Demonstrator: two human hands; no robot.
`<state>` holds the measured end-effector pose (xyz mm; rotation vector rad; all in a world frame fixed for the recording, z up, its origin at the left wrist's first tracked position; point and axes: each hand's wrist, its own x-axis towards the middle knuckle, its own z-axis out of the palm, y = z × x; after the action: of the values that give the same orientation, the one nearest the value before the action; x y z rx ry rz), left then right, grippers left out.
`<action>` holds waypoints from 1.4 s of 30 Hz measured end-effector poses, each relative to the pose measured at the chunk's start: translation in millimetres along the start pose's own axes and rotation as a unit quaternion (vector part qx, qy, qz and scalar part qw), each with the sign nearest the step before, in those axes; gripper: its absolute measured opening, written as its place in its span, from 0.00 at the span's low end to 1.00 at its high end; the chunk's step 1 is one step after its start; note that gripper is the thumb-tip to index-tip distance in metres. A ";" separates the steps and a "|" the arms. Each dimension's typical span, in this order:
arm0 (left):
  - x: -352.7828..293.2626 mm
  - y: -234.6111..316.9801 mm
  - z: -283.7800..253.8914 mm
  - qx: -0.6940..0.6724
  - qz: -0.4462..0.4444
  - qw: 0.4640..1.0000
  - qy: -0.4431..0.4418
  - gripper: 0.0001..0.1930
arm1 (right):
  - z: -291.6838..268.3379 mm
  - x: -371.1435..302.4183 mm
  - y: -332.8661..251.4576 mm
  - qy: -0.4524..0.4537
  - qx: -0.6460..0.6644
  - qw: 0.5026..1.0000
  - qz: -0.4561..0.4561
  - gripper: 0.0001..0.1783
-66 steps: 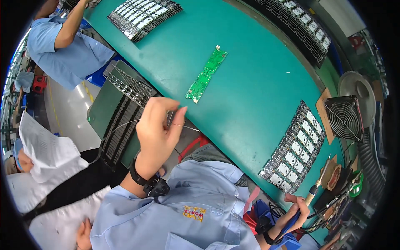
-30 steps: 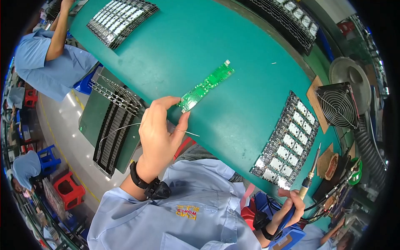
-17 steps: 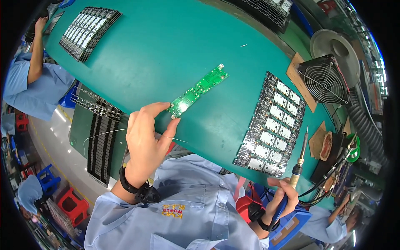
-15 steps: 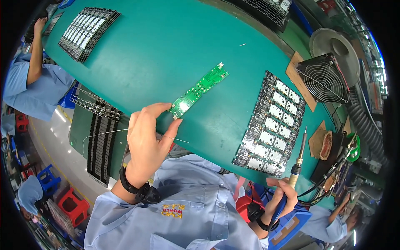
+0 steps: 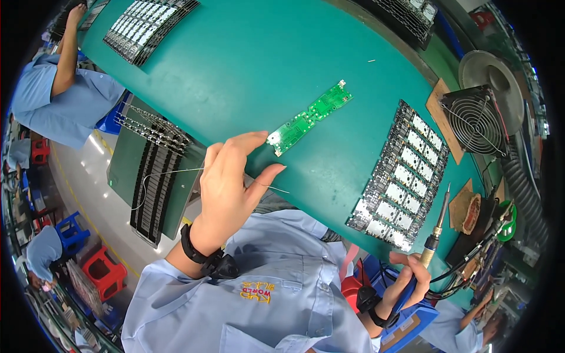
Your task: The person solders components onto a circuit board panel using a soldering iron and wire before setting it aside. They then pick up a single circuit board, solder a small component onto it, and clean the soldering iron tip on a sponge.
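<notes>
A narrow green circuit board (image 5: 312,116) lies aslant on the green table mat. My left hand (image 5: 226,182) is at its near end, the index fingertip at the board's corner and the thumb spread away from it. A thin solder wire (image 5: 176,171) is held in that hand, its short end sticking out past the thumb and its long tail curving off to the left. In my right hand (image 5: 409,279), low at the right, a soldering iron (image 5: 432,241) is gripped with its tip pointing up and away, clear of the board.
A panel of black-and-silver circuit boards (image 5: 406,182) lies right of the green board; stacked panels (image 5: 150,26) stand far left. A caged fan (image 5: 475,120), a brown pad (image 5: 471,215) and cables line the right edge. A co-worker (image 5: 65,100) sits at left.
My left thumb has come away from the green board's near end, widening the gap between thumb and index finger. The whole view has shifted. The iron is still in my right hand.
</notes>
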<state>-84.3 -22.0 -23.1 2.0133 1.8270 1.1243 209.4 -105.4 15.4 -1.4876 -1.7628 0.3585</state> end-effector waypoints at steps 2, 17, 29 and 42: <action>-0.7 -0.3 -1.3 -0.006 0.002 1.000 -0.004 0.21 | 0.1 -0.5 -0.9 0.000 0.004 1.000 -0.003 0.10; -2.9 12.7 -4.1 -0.071 0.077 0.989 -0.107 0.17 | 7.3 -1.2 -11.7 -0.002 0.012 0.999 -0.037 0.07; 4.7 30.5 7.2 -0.095 0.207 0.955 -0.192 0.12 | 10.0 5.0 -14.5 -0.014 0.015 0.998 -0.055 0.05; 72.7 20.4 -30.9 0.046 0.236 0.960 -0.144 0.08 | 71.6 60.2 -37.8 0.000 -0.105 0.992 -0.072 0.19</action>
<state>-92.3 29.9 39.3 2.5943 1.3158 0.7899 131.6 -41.1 16.5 -1.4912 -1.9445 0.1011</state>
